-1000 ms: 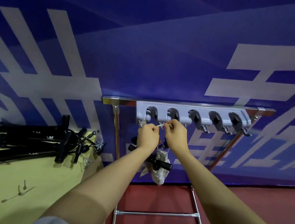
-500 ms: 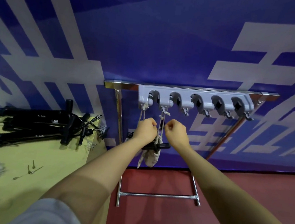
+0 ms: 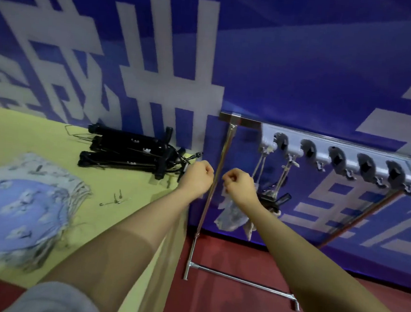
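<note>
The left hand (image 3: 197,177) and the right hand (image 3: 240,187) are raised side by side, close but apart; both have their fingers curled into fists, and nothing shows inside either; the thin metal post (image 3: 225,147) of a rack passes through the gap between them, behind the knuckles.

Just right of the right hand, two pale cords (image 3: 261,164) hang from the first two hooks of a grey holder (image 3: 323,156); the second cord is knotted just under its hook; at their lower ends, partly hidden by the right wrist, a black bar (image 3: 273,203) hangs tilted, with a pale cloth (image 3: 231,215) drooping below it; neither hand touches cords, bar or cloth.

The holder is fixed along the rack's top rail (image 3: 249,122) and has five round black sockets in a row; its remaining hooks hang bare; the rack's foot bar (image 3: 245,281) lies on the red floor (image 3: 223,311).

Left of the rack is a yellow surface (image 3: 40,131); a heap of black hangers (image 3: 130,154) lies at its far edge, near the left hand; a few small metal pins (image 3: 117,198) lie nearer in; a stack of folded blue patterned cloths (image 3: 15,211), blurred, sits at the left; behind everything stands a blue wall (image 3: 282,63) with large white characters; a grey sleeve (image 3: 55,302) shows at the bottom.
</note>
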